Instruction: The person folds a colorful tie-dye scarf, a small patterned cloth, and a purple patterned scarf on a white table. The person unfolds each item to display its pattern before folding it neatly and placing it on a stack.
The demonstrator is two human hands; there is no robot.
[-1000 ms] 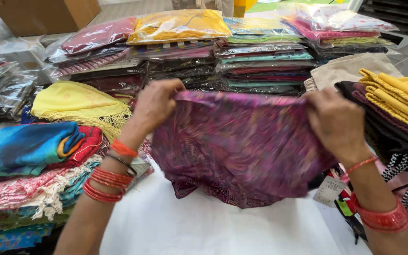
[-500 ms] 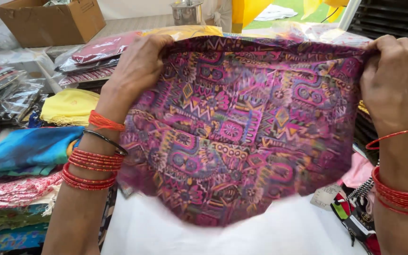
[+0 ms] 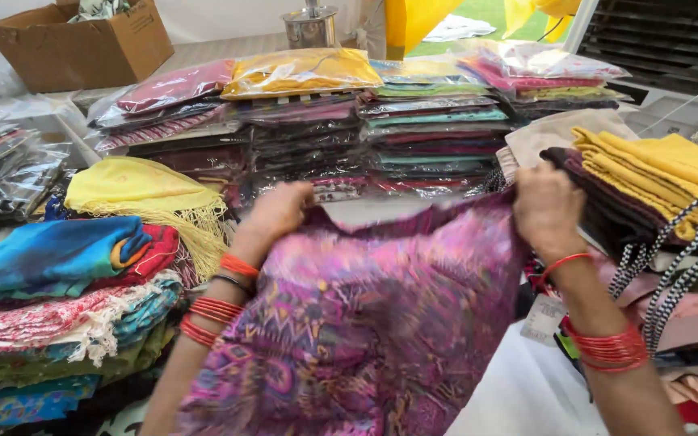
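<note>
Stacked scarves crowd the desk [image 3: 519, 396]; left hand [image 3: 280, 211] and right hand [image 3: 544, 206] each grasp a top corner, spreading the purple patterned cloth [image 3: 373, 323] flat.

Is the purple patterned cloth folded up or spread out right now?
Spread out. The purple patterned cloth hangs open as a wide sheet, its top edge stretched between the left hand and the right hand.

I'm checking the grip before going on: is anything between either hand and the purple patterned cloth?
Nothing visible. The left hand and the right hand both grip the top edge of the purple patterned cloth directly, holding it spread above the white table. The stacks of packaged fabric lie behind it, apart.
</note>
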